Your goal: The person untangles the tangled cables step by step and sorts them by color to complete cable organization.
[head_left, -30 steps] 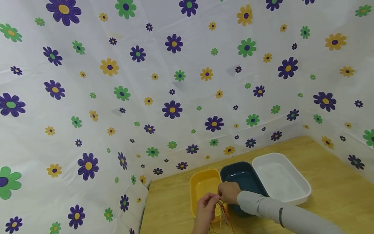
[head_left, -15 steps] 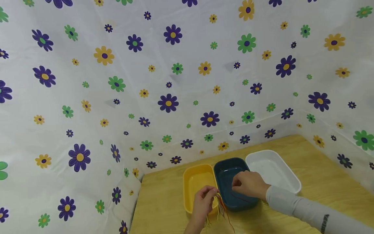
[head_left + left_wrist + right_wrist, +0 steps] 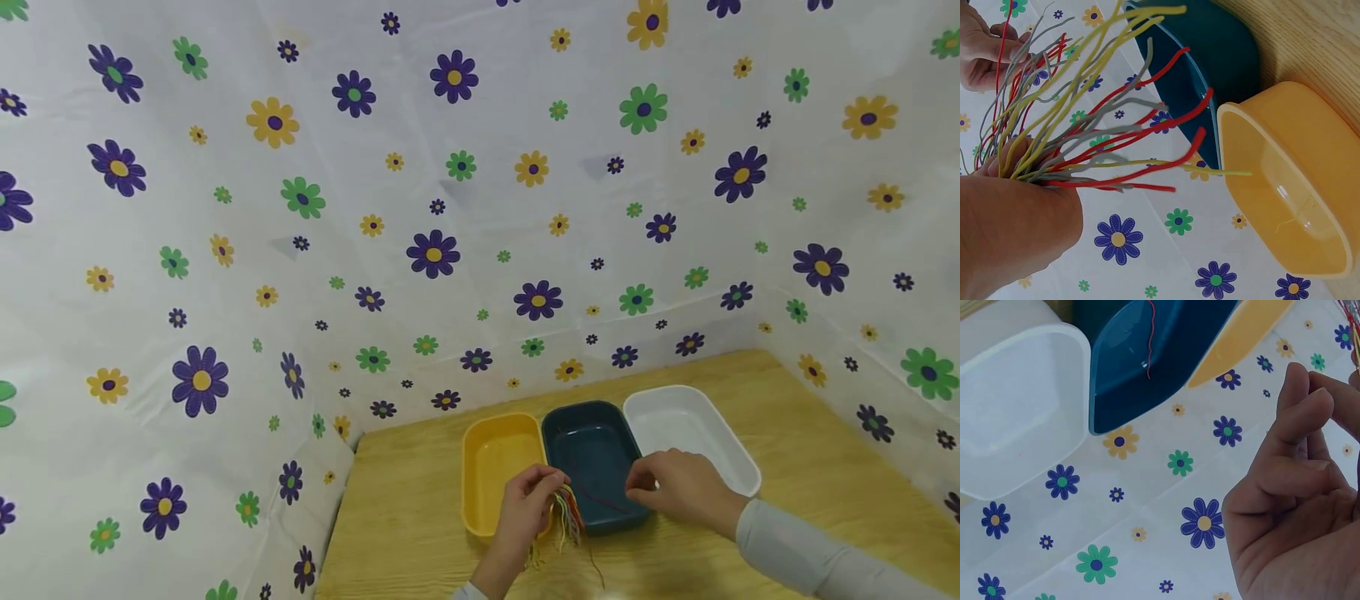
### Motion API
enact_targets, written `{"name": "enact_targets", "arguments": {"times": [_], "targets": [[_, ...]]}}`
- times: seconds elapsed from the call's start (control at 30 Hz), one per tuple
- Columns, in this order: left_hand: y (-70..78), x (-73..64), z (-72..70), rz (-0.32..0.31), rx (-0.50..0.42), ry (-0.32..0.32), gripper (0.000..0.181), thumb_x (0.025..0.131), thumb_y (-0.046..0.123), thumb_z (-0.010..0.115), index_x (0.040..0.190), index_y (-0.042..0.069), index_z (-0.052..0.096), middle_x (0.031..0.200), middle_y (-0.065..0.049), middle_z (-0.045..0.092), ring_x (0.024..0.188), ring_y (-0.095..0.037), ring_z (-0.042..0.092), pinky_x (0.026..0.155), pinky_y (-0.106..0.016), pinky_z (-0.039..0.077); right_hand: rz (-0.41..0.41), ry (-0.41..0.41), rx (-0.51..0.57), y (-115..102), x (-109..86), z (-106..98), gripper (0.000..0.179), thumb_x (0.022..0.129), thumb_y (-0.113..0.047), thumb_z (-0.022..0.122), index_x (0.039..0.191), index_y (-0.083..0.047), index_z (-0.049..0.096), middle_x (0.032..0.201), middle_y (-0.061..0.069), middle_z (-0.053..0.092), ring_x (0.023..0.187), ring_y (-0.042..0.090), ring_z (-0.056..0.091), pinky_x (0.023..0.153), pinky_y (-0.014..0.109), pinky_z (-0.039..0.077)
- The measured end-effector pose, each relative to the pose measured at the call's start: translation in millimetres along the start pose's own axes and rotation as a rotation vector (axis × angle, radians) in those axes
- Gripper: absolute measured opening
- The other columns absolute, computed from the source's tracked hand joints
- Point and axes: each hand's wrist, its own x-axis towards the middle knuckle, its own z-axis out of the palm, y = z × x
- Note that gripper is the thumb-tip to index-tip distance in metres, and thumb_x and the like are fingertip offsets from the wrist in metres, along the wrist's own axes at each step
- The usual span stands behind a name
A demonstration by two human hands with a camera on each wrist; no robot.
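Observation:
My left hand [image 3: 523, 504] pinches a bunch of red, yellow and grey threads [image 3: 567, 510] between thumb and fingers. In the left wrist view the threads [image 3: 1116, 134] fan out both ways from the grip. The bunch hangs before the yellow tray [image 3: 467, 475] and the dark blue tray [image 3: 551, 446]. My right hand [image 3: 686, 487] hovers at the blue tray's right side, fingers loosely bent, with nothing visible between them. A single red thread [image 3: 1151, 337] lies in the blue tray, its near end loose, apart from that hand. Inside the yellow tray is a thin yellow thread [image 3: 1297, 215].
A white tray [image 3: 750, 475] stands right of the blue one, so the three trays sit side by side. They rest on a wooden table [image 3: 397, 517]. Flower-printed sheets [image 3: 480, 283] rise behind the table and at both sides.
My right hand has moved right, from beside the bunch across the blue tray to its right edge. A red thread now shows in that tray. My left hand keeps its pinch on the bunch.

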Motion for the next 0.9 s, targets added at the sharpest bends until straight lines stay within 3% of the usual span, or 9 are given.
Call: {"name": "enact_targets", "arguments": {"times": [0.07,0.3,0.5,0.63,0.73,0.9], "targets": [[-0.7,1.1,2.8,-0.005,0.001,-0.010,0.024,0.101,0.016,0.065,0.105,-0.007,0.070,0.063,0.007,0.053,0.044,-0.005,0.022,0.040,-0.018,0.020,0.011,0.002,0.001,0,-6.4,0,0.009,0.090,-0.037,0.080,0.086,-0.030,0.075,0.078,-0.023,0.065,0.069,-0.005,0.057,0.059,0.025,0.047],[-1.9,5.6,10.2,0.002,0.021,-0.052,0.021,0.102,0.018,0.066,0.104,-0.001,0.073,0.081,0.007,0.069,0.045,-0.006,0.027,0.042,-0.018,0.024,0.015,0.001,0.057,-3,-19.8,2,0.010,0.091,-0.041,0.078,0.086,-0.033,0.076,0.077,-0.025,0.066,0.068,-0.006,0.055,0.058,0.024,0.045],[0.0,4.3,10.2,0.019,0.005,-0.101,0.027,0.103,0.017,0.063,0.110,-0.009,0.068,0.087,0.008,0.070,0.044,-0.005,0.026,0.042,-0.018,0.024,-0.043,-0.017,0.136,-12,-14.7,8,0.011,0.094,-0.040,0.075,0.091,-0.029,0.077,0.080,-0.023,0.070,0.067,-0.007,0.057,0.056,0.023,0.046],[1.9,3.0,10.7,0.020,0.014,-0.145,0.029,0.104,0.016,0.062,0.114,-0.011,0.066,0.088,0.009,0.070,0.047,-0.005,0.029,0.044,-0.018,0.024,-0.063,0.027,0.195,-20,-6.7,9,0.013,0.097,-0.038,0.072,0.098,-0.026,0.078,0.084,-0.019,0.072,0.061,-0.004,0.051,0.053,0.023,0.043],[1.7,2.4,10.6,0.035,0.027,-0.168,0.029,0.104,0.017,0.062,0.118,-0.008,0.066,0.077,0.009,0.065,0.048,-0.005,0.030,0.044,-0.018,0.025,-0.069,0.066,0.215,-27,-1.6,10,0.015,0.099,-0.036,0.071,0.100,-0.023,0.079,0.076,-0.018,0.067,0.056,-0.003,0.045,0.050,0.023,0.039],[-0.3,-1.5,9.9,0.049,0.029,-0.207,0.032,0.105,0.018,0.060,0.132,0.001,0.062,0.060,0.009,0.044,0.046,-0.005,0.028,0.043,-0.018,0.024,-0.075,0.082,0.243,-33,2.6,13,0.017,0.099,-0.036,0.070,0.101,-0.022,0.078,0.069,-0.018,0.061,0.055,-0.003,0.045,0.050,0.023,0.039]]}}
